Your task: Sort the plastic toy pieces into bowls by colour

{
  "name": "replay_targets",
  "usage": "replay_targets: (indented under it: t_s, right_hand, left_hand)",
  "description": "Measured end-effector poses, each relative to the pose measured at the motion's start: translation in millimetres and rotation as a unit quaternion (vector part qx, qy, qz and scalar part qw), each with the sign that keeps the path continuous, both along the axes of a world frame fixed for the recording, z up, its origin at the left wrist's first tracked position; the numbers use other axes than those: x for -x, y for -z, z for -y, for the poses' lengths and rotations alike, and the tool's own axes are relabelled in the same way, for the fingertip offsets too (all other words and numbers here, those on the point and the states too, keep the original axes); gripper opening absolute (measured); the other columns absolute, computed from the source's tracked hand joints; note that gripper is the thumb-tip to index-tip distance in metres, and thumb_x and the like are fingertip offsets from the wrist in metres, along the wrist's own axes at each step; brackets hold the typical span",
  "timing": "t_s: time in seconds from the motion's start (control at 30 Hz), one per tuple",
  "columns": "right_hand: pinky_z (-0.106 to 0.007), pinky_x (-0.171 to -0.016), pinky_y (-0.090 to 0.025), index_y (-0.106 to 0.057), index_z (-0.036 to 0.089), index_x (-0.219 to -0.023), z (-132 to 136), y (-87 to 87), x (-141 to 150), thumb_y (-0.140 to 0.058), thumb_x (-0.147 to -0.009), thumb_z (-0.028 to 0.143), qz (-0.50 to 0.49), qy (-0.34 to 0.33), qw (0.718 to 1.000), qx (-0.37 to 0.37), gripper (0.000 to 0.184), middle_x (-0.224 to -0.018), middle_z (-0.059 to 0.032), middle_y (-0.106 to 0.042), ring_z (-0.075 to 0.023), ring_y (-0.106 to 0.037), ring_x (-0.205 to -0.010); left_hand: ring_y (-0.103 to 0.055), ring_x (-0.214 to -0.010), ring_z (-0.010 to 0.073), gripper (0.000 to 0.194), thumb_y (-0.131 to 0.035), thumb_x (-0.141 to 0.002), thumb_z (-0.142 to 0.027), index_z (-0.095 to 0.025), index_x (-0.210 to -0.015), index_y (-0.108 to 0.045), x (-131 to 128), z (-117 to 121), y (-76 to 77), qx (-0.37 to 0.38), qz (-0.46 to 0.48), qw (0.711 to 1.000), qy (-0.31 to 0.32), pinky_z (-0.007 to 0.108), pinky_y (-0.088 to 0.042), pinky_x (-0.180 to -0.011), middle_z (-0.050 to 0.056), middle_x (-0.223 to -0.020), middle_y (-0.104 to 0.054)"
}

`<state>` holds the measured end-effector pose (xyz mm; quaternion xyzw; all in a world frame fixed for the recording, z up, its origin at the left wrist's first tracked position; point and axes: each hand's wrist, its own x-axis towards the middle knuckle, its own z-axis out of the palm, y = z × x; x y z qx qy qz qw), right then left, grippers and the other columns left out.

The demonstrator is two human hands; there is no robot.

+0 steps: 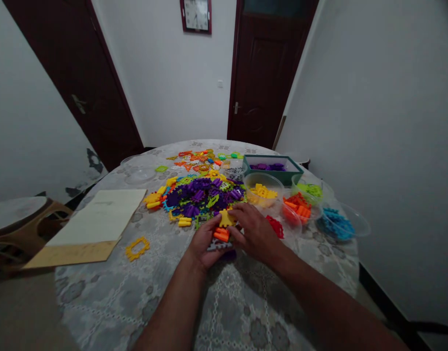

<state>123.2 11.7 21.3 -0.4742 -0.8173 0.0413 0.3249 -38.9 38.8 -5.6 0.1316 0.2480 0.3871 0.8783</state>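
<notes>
Near the middle of the table, my left hand is closed around a small stack of toy building pieces: an orange piece and a grey toothed piece beneath it. My right hand pinches a yellow toothed building piece just above the orange one. Whether the yellow piece touches the stack I cannot tell. Behind both hands lies a heap of loose pieces, mostly purple, with yellow, green and blue among them. A purple piece shows below the left hand.
Clear bowls of yellow, orange, lime and blue pieces stand to the right, by red pieces. A green box holds purple pieces. At left are paper and a yellow frame piece.
</notes>
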Motion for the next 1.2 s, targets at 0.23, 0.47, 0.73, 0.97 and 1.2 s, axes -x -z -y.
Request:
replay_targets:
  t_s: [0.23,0.47,0.73,0.97,1.2]
  right_hand:
    - [-0.045,-0.099,-0.053,-0.064,0.021,-0.117,1.5,-10.2,-29.8,-0.068,-0.092,0.027,-0.014,0.027,0.999,-0.015,0.026,-0.113,-0.012,-0.065,-0.0269,-0.062,-0.11]
    - [-0.053,-0.103,-0.051,-0.066,0.014,-0.121,-57.6,-28.1,-99.0,-0.062,-0.094,0.029,0.033,0.117,0.984,-0.13,0.03,-0.118,-0.0184,-0.069,-0.0321,-0.064,-0.114]
    - [-0.05,-0.105,-0.053,-0.064,0.023,-0.125,-16.0,-16.5,-56.4,-0.055,-0.101,0.028,-0.003,0.026,0.997,-0.077,0.026,-0.124,-0.0124,-0.07,-0.0274,-0.065,-0.117]
    - [-0.047,-0.105,-0.051,-0.062,0.022,-0.127,25.4,8.1,9.4,-0.057,-0.099,0.02,0.058,-0.039,0.997,0.027,0.028,-0.128,-0.0127,-0.067,-0.0275,-0.06,-0.122]
    - [-0.041,-0.093,-0.055,-0.064,0.021,-0.123,18.8,1.3,17.5,-0.059,-0.096,0.02,0.106,-0.007,0.99,0.095,0.028,-0.117,-0.0117,-0.066,-0.0256,-0.063,-0.11]
  left_hand:
    - [-0.076,-0.081,0.0261,0.023,-0.061,-0.092,-0.02,-0.012,-0.114,-0.066,0.8,-3.5,1.0,0.006,-0.006,1.0,0.003,0.045,-0.065,-0.075,0.012,-0.097,-0.076]
    - [-0.075,-0.097,0.0297,0.059,-0.057,-0.078,-0.006,-0.015,-0.137,-0.058,5.5,-1.0,2.1,-0.011,-0.033,0.999,-0.035,0.052,-0.064,-0.079,0.015,-0.12,-0.072]
    - [-0.075,-0.094,0.0305,0.043,-0.057,-0.081,-0.012,-0.015,-0.124,-0.063,5.2,-3.5,10.1,-0.012,0.016,0.999,-0.048,0.05,-0.062,-0.076,0.015,-0.111,-0.073]
    - [-0.073,-0.072,0.0243,0.035,-0.056,-0.087,-0.02,-0.011,-0.12,-0.067,2.7,-7.3,15.0,-0.022,0.016,0.999,-0.046,0.036,-0.06,-0.064,0.012,-0.092,-0.075]
    - [-0.074,-0.072,0.0219,0.03,-0.055,-0.092,-0.02,-0.01,-0.116,-0.07,-0.5,-7.4,15.0,-0.031,-0.016,0.999,-0.032,0.032,-0.06,-0.067,0.011,-0.088,-0.076]
